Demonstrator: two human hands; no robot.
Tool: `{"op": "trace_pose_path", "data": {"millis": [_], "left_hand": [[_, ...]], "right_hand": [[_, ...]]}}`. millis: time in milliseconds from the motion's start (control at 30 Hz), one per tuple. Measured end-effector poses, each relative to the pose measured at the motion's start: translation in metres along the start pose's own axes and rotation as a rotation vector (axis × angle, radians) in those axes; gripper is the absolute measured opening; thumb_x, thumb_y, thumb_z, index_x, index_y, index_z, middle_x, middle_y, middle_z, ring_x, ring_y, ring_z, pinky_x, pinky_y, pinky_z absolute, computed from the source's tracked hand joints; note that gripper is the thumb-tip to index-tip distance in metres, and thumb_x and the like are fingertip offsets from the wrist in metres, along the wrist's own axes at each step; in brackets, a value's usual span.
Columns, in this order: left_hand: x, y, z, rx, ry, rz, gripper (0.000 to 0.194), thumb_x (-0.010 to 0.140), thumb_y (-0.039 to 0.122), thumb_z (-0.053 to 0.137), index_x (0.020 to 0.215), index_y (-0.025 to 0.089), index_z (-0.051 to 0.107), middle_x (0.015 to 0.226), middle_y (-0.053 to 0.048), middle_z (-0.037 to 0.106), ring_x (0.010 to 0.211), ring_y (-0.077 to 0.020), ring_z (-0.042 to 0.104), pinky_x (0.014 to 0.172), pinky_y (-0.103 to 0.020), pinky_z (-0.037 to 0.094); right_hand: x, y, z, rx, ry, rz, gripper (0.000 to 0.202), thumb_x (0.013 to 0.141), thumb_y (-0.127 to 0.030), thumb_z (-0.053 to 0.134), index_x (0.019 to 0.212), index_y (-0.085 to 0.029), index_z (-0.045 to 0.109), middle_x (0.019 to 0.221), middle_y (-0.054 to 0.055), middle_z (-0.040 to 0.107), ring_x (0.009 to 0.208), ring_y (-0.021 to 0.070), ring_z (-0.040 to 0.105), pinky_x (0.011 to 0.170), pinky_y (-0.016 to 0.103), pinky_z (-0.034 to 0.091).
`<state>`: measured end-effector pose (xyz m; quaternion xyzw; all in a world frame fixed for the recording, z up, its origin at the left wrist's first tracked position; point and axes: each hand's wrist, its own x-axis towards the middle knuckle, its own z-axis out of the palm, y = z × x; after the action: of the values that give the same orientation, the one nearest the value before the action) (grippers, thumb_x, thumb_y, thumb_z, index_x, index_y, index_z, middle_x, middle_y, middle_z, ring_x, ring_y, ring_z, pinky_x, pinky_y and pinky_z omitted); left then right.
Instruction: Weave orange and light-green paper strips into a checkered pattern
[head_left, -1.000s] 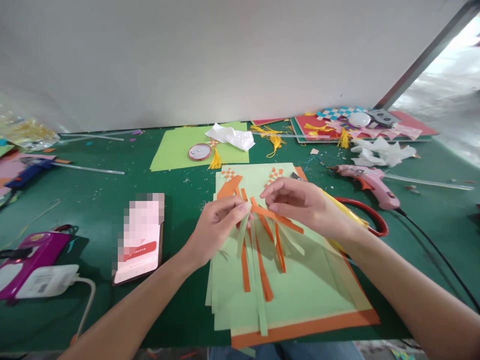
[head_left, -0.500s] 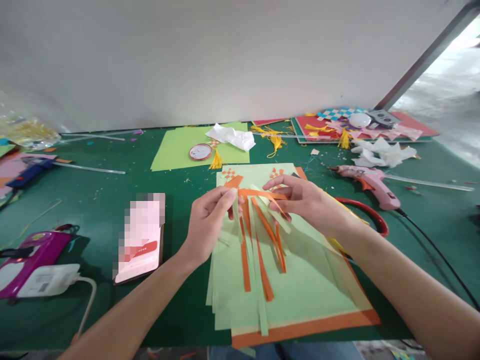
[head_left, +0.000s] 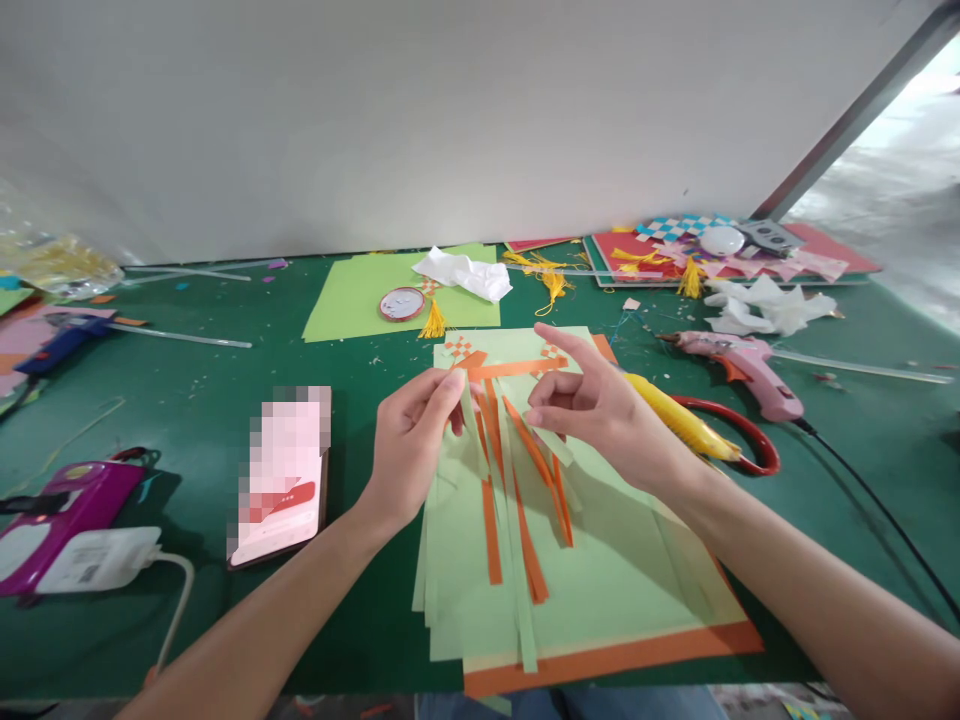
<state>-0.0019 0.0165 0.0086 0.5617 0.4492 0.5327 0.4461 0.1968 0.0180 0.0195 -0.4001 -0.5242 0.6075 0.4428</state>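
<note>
Pinching the bundle of strips [head_left: 491, 400], the left hand [head_left: 416, 420] grasps their gathered end between thumb and fingertips, above the middle of the paper. One orange strip [head_left: 517, 369] runs from that pinch toward the right hand [head_left: 592, 400]; half a second ago it bent down among the right fingers, and now it stretches nearly straight, just below the raised index finger. That seems to leave the left pinch alone steadying the strip. The right thumb and curled fingers sit close together by a green strip [head_left: 559, 447] (whether they grip it, I cannot tell). Other orange strips [head_left: 530, 575] hang or lie nearer the wearer than both hands, over pale green paper [head_left: 630, 580]. Beyond the left hand is a checkered piece [head_left: 459, 348], and farther off a yellow tassel [head_left: 433, 322]. Left of the left hand lies a phone [head_left: 296, 460]; right of the right hand, a pink glue gun [head_left: 739, 365].
</note>
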Motion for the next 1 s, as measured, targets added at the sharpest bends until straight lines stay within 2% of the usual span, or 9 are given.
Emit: {"op": "trace_pose_path", "data": {"millis": [133,267,400,600,800,1000], "left_hand": [[0.0,0.001,0.002,-0.055,-0.031,-0.022,0.026,0.093,0.034,0.058,0.074,0.02,0.069,0.071,-0.001,0.061,0.064,-0.0131,0.056,0.061,-0.027,0.044],[0.0,0.004,0.005,-0.188,-0.084,-0.051,0.023,0.094,0.03,0.056,0.081,0.02,0.073,0.081,-0.003,0.069,0.075,-0.0159,0.065,0.07,-0.028,0.05],[0.001,0.005,0.005,-0.277,-0.086,-0.108,0.022,0.093,0.031,0.058,0.082,0.019,0.073,0.089,-0.004,0.073,0.077,-0.0175,0.07,0.07,-0.028,0.053],[0.003,0.006,0.005,-0.346,-0.071,-0.158,0.021,0.092,0.033,0.06,0.081,0.018,0.072,0.088,-0.004,0.074,0.079,-0.0181,0.072,0.071,-0.027,0.056],[0.003,0.003,0.004,-0.318,-0.033,-0.181,0.022,0.088,0.037,0.064,0.079,0.019,0.071,0.087,-0.004,0.074,0.079,-0.0193,0.071,0.073,-0.032,0.057],[0.001,0.002,0.002,-0.268,-0.09,-0.16,0.021,0.089,0.036,0.064,0.081,0.019,0.074,0.086,-0.004,0.074,0.082,-0.0186,0.07,0.077,-0.03,0.055]], "right_hand": [[-0.003,0.0,0.004,0.003,-0.037,-0.038,0.09,0.077,-0.016,0.072,0.15,-0.031,0.022,0.076,-0.005,0.061,0.066,0.0128,0.056,0.06,0.028,0.045],[-0.004,0.003,0.006,0.011,-0.04,-0.071,0.086,0.079,-0.017,0.071,0.15,-0.034,0.025,0.079,-0.003,0.06,0.067,0.0128,0.053,0.058,0.028,0.045],[-0.003,0.004,0.006,0.008,-0.008,-0.12,0.082,0.08,-0.019,0.071,0.149,-0.034,0.028,0.079,-0.003,0.058,0.067,0.013,0.052,0.056,0.027,0.045],[-0.004,0.007,0.006,-0.02,-0.039,-0.126,0.082,0.081,-0.02,0.071,0.149,-0.036,0.027,0.081,-0.002,0.058,0.068,0.0139,0.053,0.057,0.028,0.047],[-0.007,0.003,0.011,-0.079,-0.096,-0.093,0.075,0.082,-0.021,0.07,0.146,-0.033,0.032,0.08,-0.002,0.058,0.074,0.0158,0.057,0.072,0.034,0.051],[-0.008,0.003,0.013,-0.148,-0.095,-0.108,0.075,0.083,-0.021,0.069,0.147,-0.033,0.031,0.079,-0.003,0.058,0.072,0.0152,0.058,0.075,0.035,0.052]]}}
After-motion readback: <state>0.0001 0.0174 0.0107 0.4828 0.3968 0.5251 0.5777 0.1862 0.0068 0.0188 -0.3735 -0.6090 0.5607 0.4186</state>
